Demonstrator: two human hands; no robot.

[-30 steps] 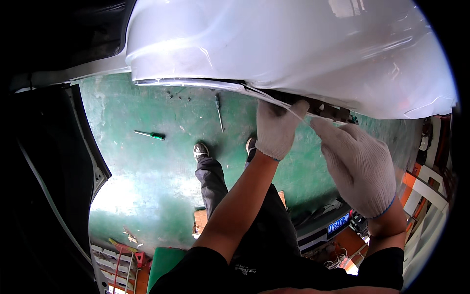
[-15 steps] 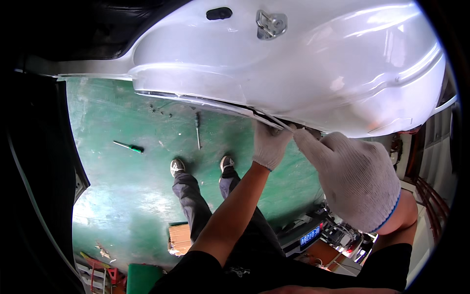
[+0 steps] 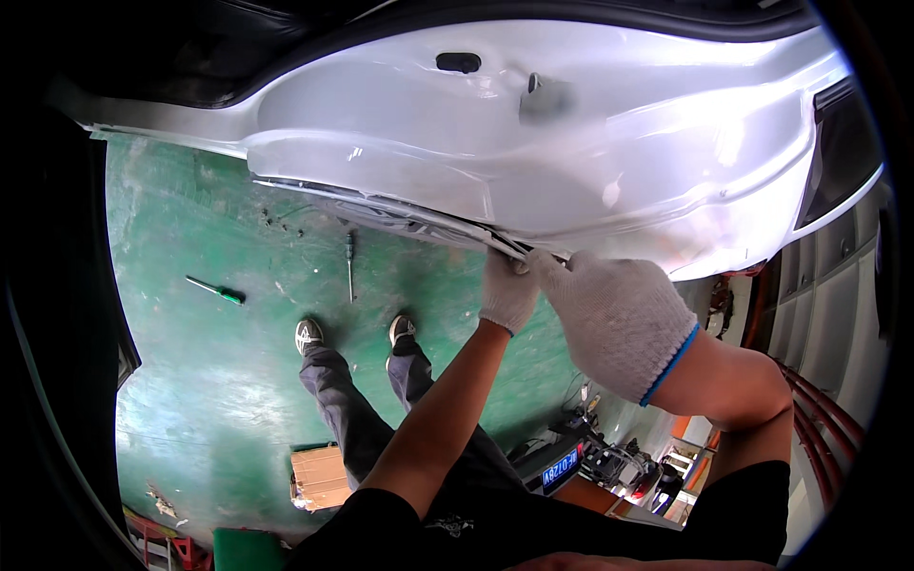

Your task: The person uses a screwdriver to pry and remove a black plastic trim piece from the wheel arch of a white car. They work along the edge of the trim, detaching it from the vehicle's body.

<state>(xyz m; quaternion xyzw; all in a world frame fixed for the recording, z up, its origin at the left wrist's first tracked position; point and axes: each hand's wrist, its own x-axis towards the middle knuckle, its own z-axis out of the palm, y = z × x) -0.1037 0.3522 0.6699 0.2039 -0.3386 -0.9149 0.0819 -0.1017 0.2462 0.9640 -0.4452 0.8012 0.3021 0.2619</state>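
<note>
A glossy white car body panel (image 3: 400, 124) with a metal door striker (image 3: 545, 98) spans the upper middle. Along its lower edge runs a narrow, partly loosened trim strip (image 3: 381, 211), with a dark gap above its right end. My left hand (image 3: 510, 290), in a white knit glove, is closed around that end from below, its fingertips partly hidden. Beside it, my right hand (image 3: 619, 319), gloved with a blue cuff, is closed on a slim metal rod-like tool (image 3: 511, 246) whose tip points into the gap. The glove hides the tool's handle.
Two screwdrivers lie on the green floor (image 3: 209, 381): a green-handled one (image 3: 217, 290) and a dark-handled one (image 3: 350, 266). Small dark pieces (image 3: 284, 226) lie near them. A cardboard box (image 3: 321, 476) stands by my legs. A vehicle with a blue plate (image 3: 562, 464) is behind.
My view has shifted, showing more of the panel's upper part. My right hand has come closer to my left, and less of the slim tool shows. Both hands stay at the strip's right end.
</note>
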